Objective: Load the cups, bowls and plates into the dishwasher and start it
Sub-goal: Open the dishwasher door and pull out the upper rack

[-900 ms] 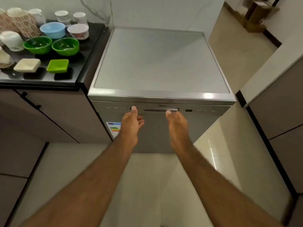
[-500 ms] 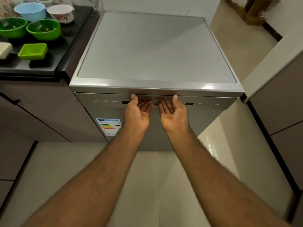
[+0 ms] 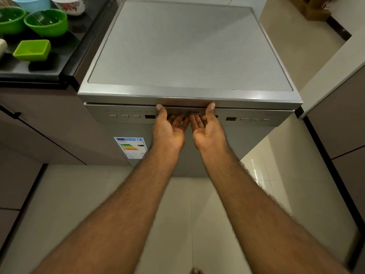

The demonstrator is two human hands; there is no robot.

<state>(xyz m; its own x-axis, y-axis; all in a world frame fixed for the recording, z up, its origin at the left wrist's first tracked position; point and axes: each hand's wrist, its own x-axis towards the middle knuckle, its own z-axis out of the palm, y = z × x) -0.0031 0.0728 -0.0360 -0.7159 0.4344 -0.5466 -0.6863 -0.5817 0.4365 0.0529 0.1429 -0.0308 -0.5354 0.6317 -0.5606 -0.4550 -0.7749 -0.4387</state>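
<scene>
A silver dishwasher (image 3: 189,46) stands in front of me with its door (image 3: 246,139) upright. My left hand (image 3: 169,131) and my right hand (image 3: 209,133) are side by side, palms up, at the door handle (image 3: 187,112). On both hands the fingers reach into the handle recess, tips hidden, and the thumbs press the door's top edge. On the black counter (image 3: 83,26) to the left sit two green bowls (image 3: 47,22), a blue bowl (image 3: 31,2), a white flowered bowl (image 3: 69,4) and a square green dish (image 3: 32,49).
Buttons (image 3: 124,116) line the panel on both sides of the handle. An energy label (image 3: 131,147) is stuck on the door's left. Brown cabinets (image 3: 339,115) close in on the right, pale floor tiles (image 3: 79,194) lie below, and a cardboard box (image 3: 316,8) sits far back.
Both hands turned palm up and came together at the middle of the handle, with fingers slid into the recess. My view moved closer and to the left of the counter.
</scene>
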